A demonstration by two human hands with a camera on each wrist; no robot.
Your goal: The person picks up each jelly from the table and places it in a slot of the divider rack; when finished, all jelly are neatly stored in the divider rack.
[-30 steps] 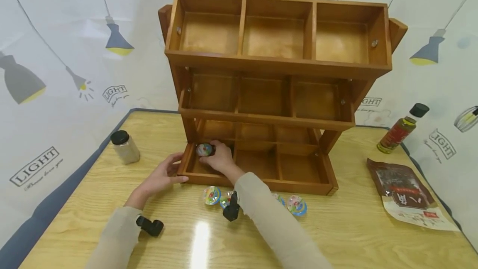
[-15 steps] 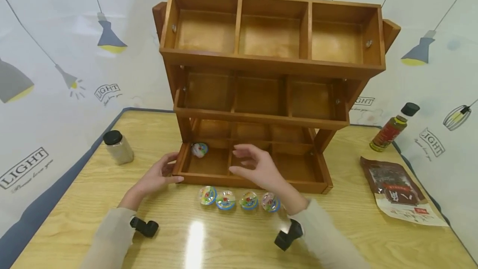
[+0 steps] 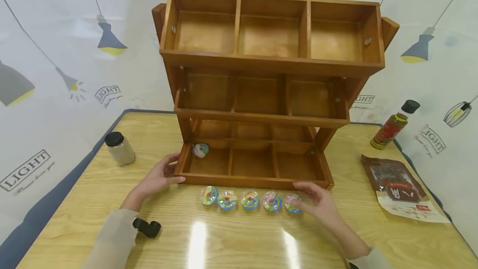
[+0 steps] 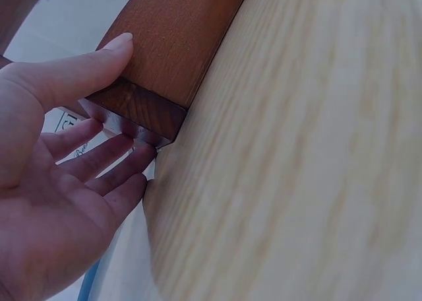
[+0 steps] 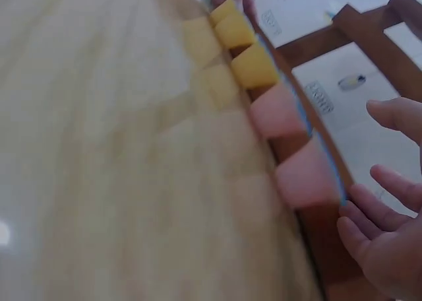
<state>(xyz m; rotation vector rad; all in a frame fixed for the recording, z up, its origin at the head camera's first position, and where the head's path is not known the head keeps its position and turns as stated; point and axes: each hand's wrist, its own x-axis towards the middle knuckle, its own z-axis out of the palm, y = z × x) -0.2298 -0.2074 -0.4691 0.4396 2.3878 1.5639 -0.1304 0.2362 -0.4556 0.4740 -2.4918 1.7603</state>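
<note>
A brown wooden three-tier rack (image 3: 257, 182) stands on the table. My left hand (image 3: 154, 181) grips its lower left front corner, thumb on the front board and fingers against the side. One small jelly cup (image 3: 200, 150) lies at the back of the bottom tier's left compartment. Several more jelly cups line up along the rack's front, yellow ones to the left and pink ones to the right. My right hand (image 3: 322, 206) reaches around the rightmost pink jelly cup (image 5: 306, 175), its fingers spread. In the right wrist view they appear apart from the cup's sides.
A black-lidded jar (image 3: 121, 149) stands on the left of the table. To the right are an oil bottle (image 3: 390, 131) and a brown-and-white packet (image 3: 403, 190). A printed wall covering (image 3: 67, 115) rises behind the rack.
My right hand has let go of a jelly cup in the bottom left compartment. It has moved right and down to the rightmost cup. The left hand stays on the rack.
</note>
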